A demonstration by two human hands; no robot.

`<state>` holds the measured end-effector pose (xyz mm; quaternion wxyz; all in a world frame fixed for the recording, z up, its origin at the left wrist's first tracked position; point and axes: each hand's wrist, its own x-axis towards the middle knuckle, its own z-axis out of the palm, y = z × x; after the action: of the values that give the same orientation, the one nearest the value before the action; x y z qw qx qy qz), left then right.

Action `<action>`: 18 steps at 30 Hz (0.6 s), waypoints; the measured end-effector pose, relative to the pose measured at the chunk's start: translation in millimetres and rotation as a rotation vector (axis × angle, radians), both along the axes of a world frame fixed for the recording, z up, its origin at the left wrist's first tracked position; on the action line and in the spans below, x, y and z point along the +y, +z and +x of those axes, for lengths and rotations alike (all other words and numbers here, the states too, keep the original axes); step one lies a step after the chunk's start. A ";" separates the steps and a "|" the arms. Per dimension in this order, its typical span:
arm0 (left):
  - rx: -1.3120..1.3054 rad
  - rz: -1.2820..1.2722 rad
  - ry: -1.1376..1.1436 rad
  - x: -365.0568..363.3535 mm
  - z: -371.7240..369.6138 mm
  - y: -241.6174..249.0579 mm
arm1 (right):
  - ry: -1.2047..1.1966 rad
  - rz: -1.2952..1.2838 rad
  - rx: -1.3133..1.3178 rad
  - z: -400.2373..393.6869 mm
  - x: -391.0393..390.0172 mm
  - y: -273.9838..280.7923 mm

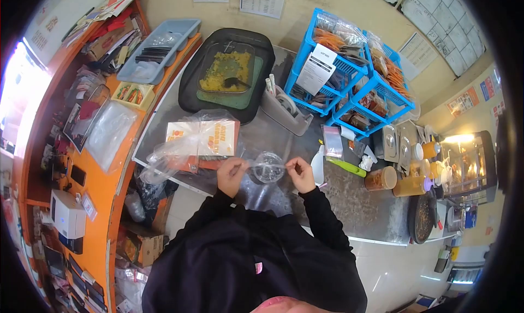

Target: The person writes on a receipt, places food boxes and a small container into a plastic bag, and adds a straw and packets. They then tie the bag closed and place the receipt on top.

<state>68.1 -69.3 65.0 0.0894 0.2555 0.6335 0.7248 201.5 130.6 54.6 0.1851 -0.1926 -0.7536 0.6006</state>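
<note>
A thin strip of clear plastic [277, 165] is stretched between my hands at the front of the grey counter. My left hand [232, 176] pinches one end of it and my right hand [301, 175] pinches the other. Below the strip, between the hands, is a round clear plastic container [268, 173], which the strip crosses in this view. Close behind my left hand lies a stack of printed paper packets [215, 138], partly covered by clear plastic bags [164, 159]. A white scoop-like piece [317, 165] is just right of my right hand.
A black tray [188, 83] holds a glass dish of yellow food [225, 67] with a dark spoon. Blue baskets [376, 113] of packets stand at the back right. Several jars [381, 178], a green-handled tool [347, 167] and a grey caddy [286, 113] share the counter. An orange shelf [109, 204] borders the left.
</note>
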 end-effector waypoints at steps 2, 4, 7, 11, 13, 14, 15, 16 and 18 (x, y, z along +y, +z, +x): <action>-0.080 0.024 -0.027 7.5 -0.4 -2.4 | 0.026 -0.100 0.056 -6.0 -5.4 15.2; -0.195 0.059 -0.066 15.0 -0.8 -1.9 | 0.056 -0.183 0.168 -13.5 -6.7 24.0; -0.326 0.119 -0.119 23.9 -4.3 -2.2 | 0.081 -0.380 0.232 -19.5 -3.7 19.2; -0.283 0.143 -0.083 28.9 -13.5 -1.2 | 0.066 -0.481 0.213 -28.9 -1.0 10.6; -0.266 0.069 -0.069 33.4 -10.7 11.0 | 0.036 -0.422 0.220 -30.2 -2.5 8.4; -0.243 0.000 -0.067 32.6 -10.2 20.5 | 0.001 -0.389 0.219 -27.7 -2.4 8.2; -0.215 -0.067 -0.067 35.9 -10.4 24.4 | -0.022 -0.323 0.155 -25.6 -1.6 11.1; -0.236 -0.066 -0.102 41.2 -10.0 22.7 | -0.029 -0.384 0.193 -26.2 -3.0 7.6; -0.265 -0.075 -0.113 39.7 -11.8 20.9 | -0.047 -0.447 0.250 -24.6 -1.4 3.2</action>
<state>56.3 -29.6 85.9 0.2222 0.1892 0.6277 0.7217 176.9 129.1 57.8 0.2435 -0.1702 -0.5687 0.7670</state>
